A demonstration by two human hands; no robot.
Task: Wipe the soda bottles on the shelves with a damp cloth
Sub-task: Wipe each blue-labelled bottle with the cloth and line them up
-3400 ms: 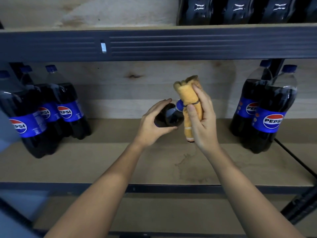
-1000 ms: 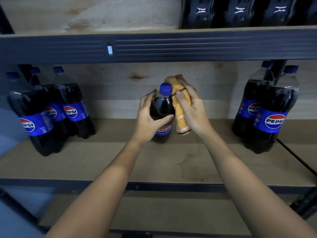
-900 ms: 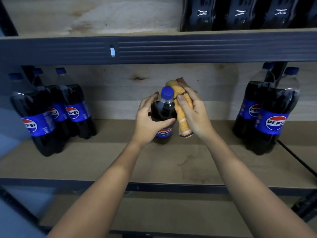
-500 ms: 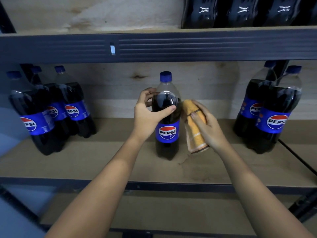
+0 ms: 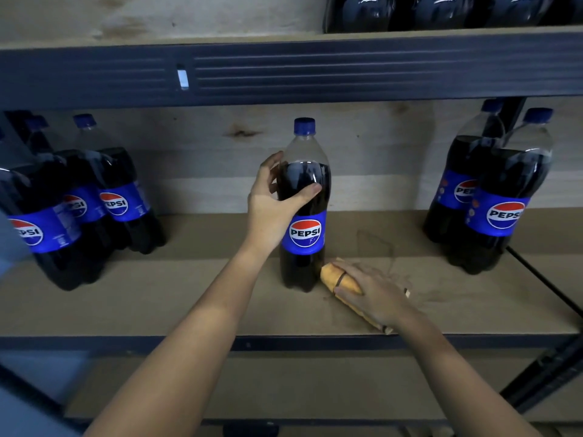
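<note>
Head view shows, nearest, the person's two bare forearms reaching over the dark metal front rail (image 5: 284,342) of the wooden shelf board (image 5: 157,298). The right hand (image 5: 373,293) lies palm down on a rolled orange cloth (image 5: 339,280), fingers spread flat over it and pressing it onto the board; the cloth's far end touches the foot of the Pepsi bottle (image 5: 304,216). A dark wet patch (image 5: 378,247) marks the board just beyond that hand. Up and to the left of it, the left hand (image 5: 271,206) grips the upright bottle at its shoulder, thumb across the front and fingers curled round the back, above the blue label. The bottle stands on the board, its blue cap (image 5: 304,126) on. Well left of this grip stands a cluster of Pepsi bottles (image 5: 75,203); well right, another pair (image 5: 492,197). Farther up, the upper shelf beam (image 5: 347,69) carries dark wrapped bottles (image 5: 441,11).
</note>
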